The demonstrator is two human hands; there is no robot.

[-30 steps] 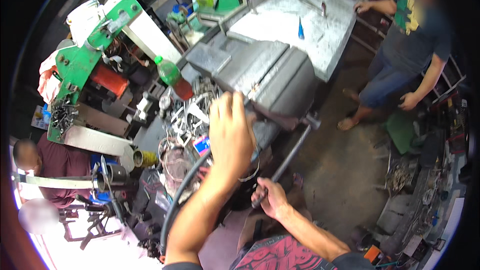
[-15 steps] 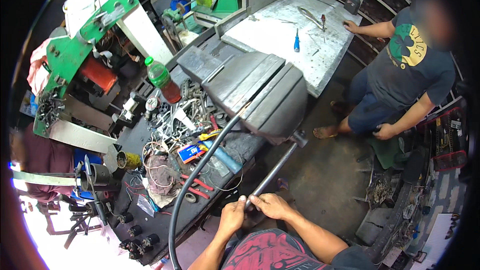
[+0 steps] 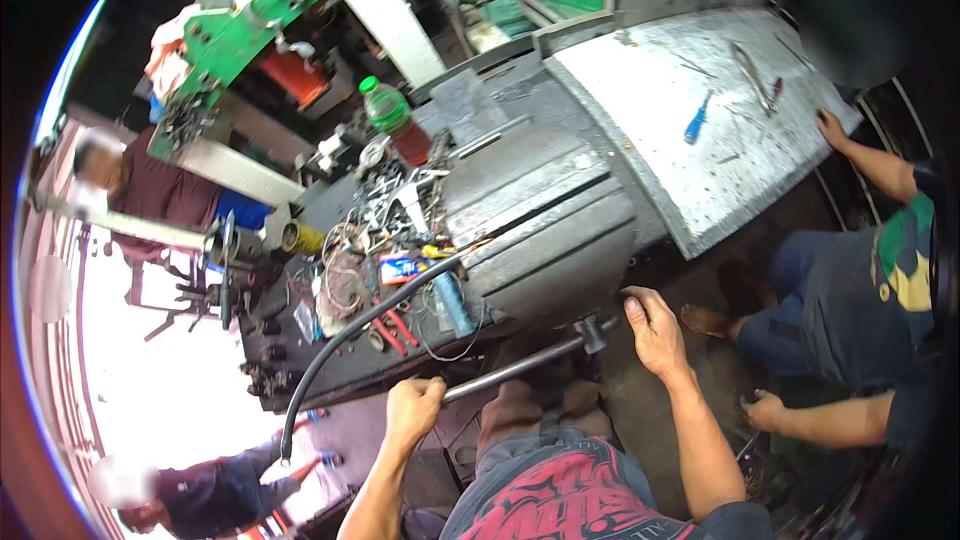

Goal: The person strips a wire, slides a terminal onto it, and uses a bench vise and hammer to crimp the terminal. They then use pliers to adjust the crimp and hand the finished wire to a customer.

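Two bare hands are at a big grey vise [image 3: 550, 225] on the near edge of a dark workbench [image 3: 325, 202]. The left hand [image 3: 414, 410] is closed around the far end of the metal bar [image 3: 510, 373], a grip that probably gives the most leverage on the screw. The right hand [image 3: 655, 337] is just beside the screw head [image 3: 592, 336], fingers loosely bent; whether they touch the bar's short end cannot be told. One black cable [image 3: 375, 310] runs into the vise, apparently pinched there to keep it fixed, while its long part arcs leftward past the bench edge.

Loose metal parts [image 3: 405, 195], red-handled pliers [image 3: 398, 330] and a green-capped bottle [image 3: 395, 120] crowd the bench. Beyond, a pale metal tabletop [image 3: 650, 90] bears a blue screwdriver [image 3: 697, 124]; a co-worker's hand [image 3: 832, 128] rests at its edge. A green-and-white frame [image 3: 265, 15] and bright daylight fill the left.
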